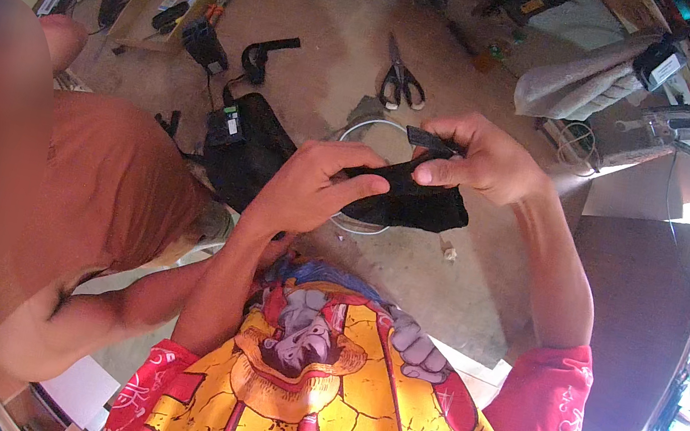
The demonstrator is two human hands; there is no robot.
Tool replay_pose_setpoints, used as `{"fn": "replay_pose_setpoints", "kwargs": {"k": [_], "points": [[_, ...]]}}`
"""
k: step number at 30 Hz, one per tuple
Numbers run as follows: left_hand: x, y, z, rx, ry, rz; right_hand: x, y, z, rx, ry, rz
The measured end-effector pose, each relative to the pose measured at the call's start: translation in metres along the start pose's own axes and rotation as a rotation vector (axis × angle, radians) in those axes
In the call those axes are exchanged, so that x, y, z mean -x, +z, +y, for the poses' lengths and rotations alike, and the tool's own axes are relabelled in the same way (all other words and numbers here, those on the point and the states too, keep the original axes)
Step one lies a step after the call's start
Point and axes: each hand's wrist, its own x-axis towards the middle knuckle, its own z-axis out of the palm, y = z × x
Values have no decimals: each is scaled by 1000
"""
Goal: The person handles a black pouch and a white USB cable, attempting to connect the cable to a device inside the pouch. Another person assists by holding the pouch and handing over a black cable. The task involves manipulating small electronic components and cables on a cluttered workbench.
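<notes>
two hands hold a soft black thing.
the black thing (433, 209) is near the middle of the frame. the left hand (319, 179) pinches one end, and the right hand (487, 159) grips its upper part. scissors (402, 86) lie on the floor (330, 30), top middle. another person (116, 168) sits at the left.
</notes>
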Motion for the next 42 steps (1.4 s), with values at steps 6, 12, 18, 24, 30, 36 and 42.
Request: {"fn": "replay_pose_setpoints", "kwargs": {"k": [6,12,18,24,30,36,42], "points": [[-4,4,-1,-48,-62,94,-3,12,-8,90,26,146],[-15,-1,-20,-83,49,236,-11,8,22,345,-155,261],[26,-7,-51,-276,-344,154,9,0,45,-78,-163,497],[12,20,-113,-620,-60,153,9,-10,44,79,-253,670],[-19,50,-116,-380,-21,55,10,-12,50,-24,-211,648],[-14,51,-113,-254,-71,79,25,-26,69,-117,-163,909],[9,34,-95,-344,-186,128,49,-43,71,-215,-220,922]]}}
